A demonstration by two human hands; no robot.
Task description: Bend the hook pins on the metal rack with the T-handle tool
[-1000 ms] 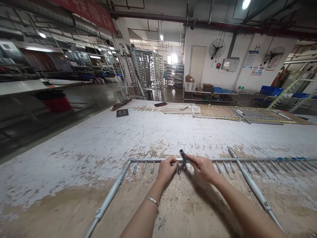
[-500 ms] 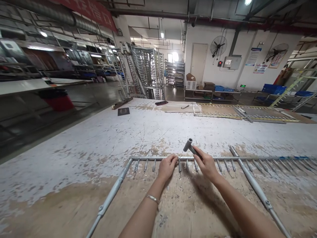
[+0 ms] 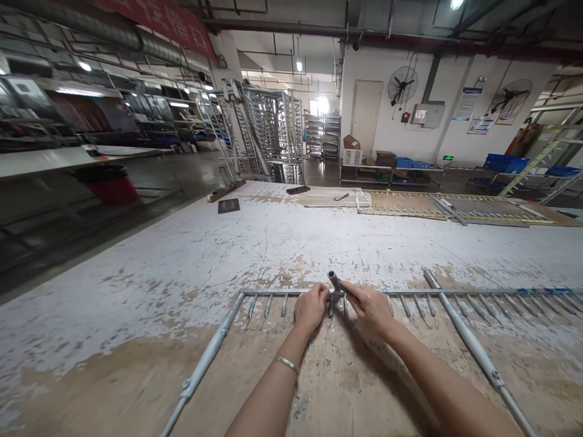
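Note:
A grey metal rack frame [image 3: 214, 349] lies flat on the worn worktable [image 3: 191, 267], its far bar lined with several short pegs. My right hand [image 3: 371, 309] is closed round a short grey metal tube tool [image 3: 334, 281], whose end rests down on the bar. My left hand [image 3: 310, 308] is closed, pinching at a peg on the bar just left of the tool; what its fingertips hold is too small to make out. A thin bracelet sits on my left wrist.
A second frame tube [image 3: 464, 337] runs diagonally at the right. Further frames on board [image 3: 437, 209] lie at the far end, with a dark square plate [image 3: 228, 206] and a phone-like object [image 3: 298, 190]. Metal racks [image 3: 268, 133] stand behind.
My right hand first lifted the tube tool up off the bar, then brought it back down onto the bar beside my left hand. The left hand stayed at the peg.

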